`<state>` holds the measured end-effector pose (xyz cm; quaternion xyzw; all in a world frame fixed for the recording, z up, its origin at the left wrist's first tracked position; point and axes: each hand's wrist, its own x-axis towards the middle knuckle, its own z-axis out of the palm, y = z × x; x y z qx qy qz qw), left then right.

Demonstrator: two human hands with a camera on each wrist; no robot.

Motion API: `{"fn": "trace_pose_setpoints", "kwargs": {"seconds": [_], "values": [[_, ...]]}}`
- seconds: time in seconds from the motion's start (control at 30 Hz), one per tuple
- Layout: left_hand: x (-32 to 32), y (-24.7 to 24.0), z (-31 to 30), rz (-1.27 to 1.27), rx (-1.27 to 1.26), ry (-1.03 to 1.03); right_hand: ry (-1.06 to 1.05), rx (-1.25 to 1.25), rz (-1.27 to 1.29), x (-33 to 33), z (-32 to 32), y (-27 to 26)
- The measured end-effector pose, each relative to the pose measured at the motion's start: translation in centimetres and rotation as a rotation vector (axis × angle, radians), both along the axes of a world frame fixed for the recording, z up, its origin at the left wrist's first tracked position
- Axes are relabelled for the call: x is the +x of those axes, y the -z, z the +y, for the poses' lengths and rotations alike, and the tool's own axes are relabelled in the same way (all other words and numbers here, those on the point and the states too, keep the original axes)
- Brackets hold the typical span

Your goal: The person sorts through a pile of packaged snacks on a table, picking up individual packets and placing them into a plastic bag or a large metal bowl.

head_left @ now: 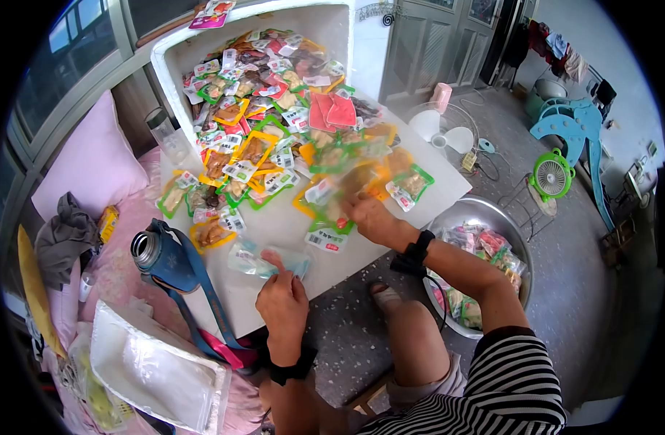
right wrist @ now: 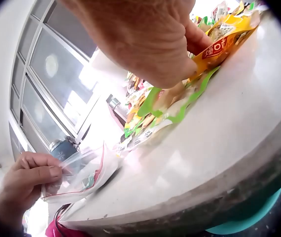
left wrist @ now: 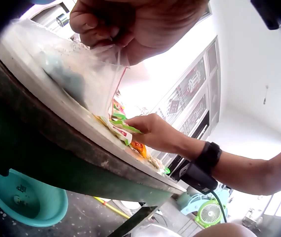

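My left hand (head_left: 283, 308) pinches the top of a clear zip bag (left wrist: 98, 74) at the table's near edge. Something small and bluish-green shows low inside the bag in the right wrist view. To the right, my right hand (head_left: 376, 221) is blurred in the head view, low over the near side of the snack packets. In the right wrist view its fingers grip a yellow-edged snack packet (right wrist: 224, 49), and a green-edged packet (right wrist: 195, 101) lies right beneath. Many more packets (head_left: 253, 148) spill toward me from a tipped white foam box (head_left: 162, 65).
A blue bottle (head_left: 166, 250) with its mouth uncovered stands left of the bag. Below it lies a white foam lid or tray (head_left: 151, 362). On the floor at right, a metal basin (head_left: 525, 243) holds filled bags, with a fan (head_left: 552, 176) farther off.
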<state>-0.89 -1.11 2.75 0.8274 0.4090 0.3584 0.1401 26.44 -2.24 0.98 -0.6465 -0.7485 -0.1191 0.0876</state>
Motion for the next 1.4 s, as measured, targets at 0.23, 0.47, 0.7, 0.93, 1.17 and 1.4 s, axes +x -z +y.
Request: {"fn": "trace_pose_setpoints", "kwargs": {"seconds": [0.23,0.47,0.7,0.93,1.17,1.4], "values": [[-0.1,0.3,0.1,0.001,0.002,-0.005,0.007,-0.019,-0.020,-1.2,-1.6,-0.1],[-0.2,0.0,0.0,0.013,0.004,-0.013,0.018,0.106,0.015,-2.0,-2.5,0.5],[-0.6,0.3,0.4,0.002,0.049,-0.051,0.046,0.223,0.120,-1.5,-1.9,1.0],[-2.4,-0.7,1.7,-0.104,-0.025,-0.112,0.106,0.376,0.453,-1.1,-0.7,-1.2],[-2.1,0.8,1.8,-0.094,-0.027,-0.094,0.135,0.395,0.607,0.5,1.0,-3.0],[-2.0,0.1,1.5,-0.091,-0.052,-0.096,-0.018,0.170,0.369,-0.3,-0.1,-0.3]]}}
